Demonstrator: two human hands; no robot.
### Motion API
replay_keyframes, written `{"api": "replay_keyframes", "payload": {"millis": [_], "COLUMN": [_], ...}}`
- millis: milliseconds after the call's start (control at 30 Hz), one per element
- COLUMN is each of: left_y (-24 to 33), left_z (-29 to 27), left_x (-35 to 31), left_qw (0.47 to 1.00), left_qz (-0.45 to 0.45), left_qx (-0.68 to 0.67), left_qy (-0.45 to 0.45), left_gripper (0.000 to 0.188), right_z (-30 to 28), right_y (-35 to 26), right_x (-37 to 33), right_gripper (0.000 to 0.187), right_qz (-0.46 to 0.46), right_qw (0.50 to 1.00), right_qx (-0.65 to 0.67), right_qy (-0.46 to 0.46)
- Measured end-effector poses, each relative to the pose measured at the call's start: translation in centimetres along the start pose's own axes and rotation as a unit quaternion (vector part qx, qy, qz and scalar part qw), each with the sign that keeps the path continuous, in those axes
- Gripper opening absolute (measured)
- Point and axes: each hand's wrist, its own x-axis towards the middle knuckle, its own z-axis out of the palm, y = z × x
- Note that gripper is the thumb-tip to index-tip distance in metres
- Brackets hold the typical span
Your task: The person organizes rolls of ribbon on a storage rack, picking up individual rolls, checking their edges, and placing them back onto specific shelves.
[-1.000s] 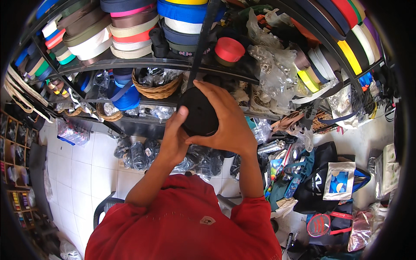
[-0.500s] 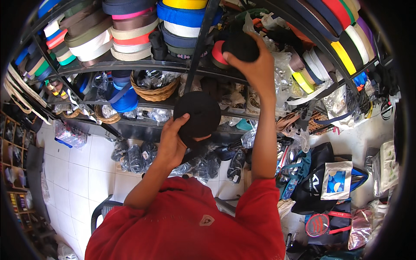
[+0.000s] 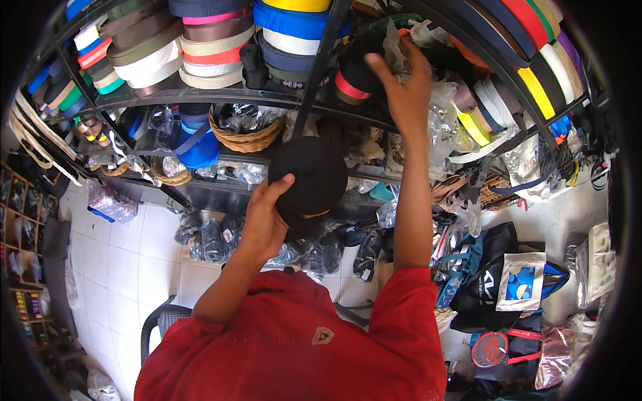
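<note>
My left hand (image 3: pixel 264 217) grips a flat round roll of black webbing (image 3: pixel 309 175), its thumb over the upper face and the other fingers beneath. A short tail of the strap hangs under the roll near my wrist. Raised over the shelf, my right hand (image 3: pixel 406 83) is open with thumb and fingers apart and nothing between them. Just left of its thumb, a black roll (image 3: pixel 359 70) rests on top of a red roll (image 3: pixel 352 88) on the shelf.
A black metal shelf (image 3: pixel 200 98) carries stacked webbing rolls in many colours. Below are a wicker basket (image 3: pixel 249 138) of plastic packets and a blue bundle (image 3: pixel 199 150). Wrapped black goods line the floor ahead. Bags, including a black bag (image 3: pixel 491 247), lie at right; a chair (image 3: pixel 160 321) stands behind my left arm.
My right hand has let go of the black roll, which now sits on the red roll, and has drawn back to the right. The left hand keeps its roll in nearly the same place.
</note>
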Motion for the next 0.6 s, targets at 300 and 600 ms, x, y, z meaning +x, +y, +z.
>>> {"api": "replay_keyframes", "payload": {"millis": [300, 600], "left_y": [1.4, 1.0], "left_z": [1.0, 1.4], "left_x": [-1.3, -1.5], "left_qw": [0.976, 0.905], "left_qz": [0.107, 0.210], "left_qx": [0.183, 0.370], "left_qy": [-0.041, 0.018], "left_gripper": [0.044, 0.040], "right_z": [-3.2, -3.2], "right_y": [-7.0, -8.3], "right_x": [-12.3, -14.3], "right_gripper": [0.042, 0.038], "right_qz": [0.265, 0.277], "right_qw": [0.859, 0.891], "right_qx": [0.370, 0.354], "right_qy": [-0.234, -0.060]}}
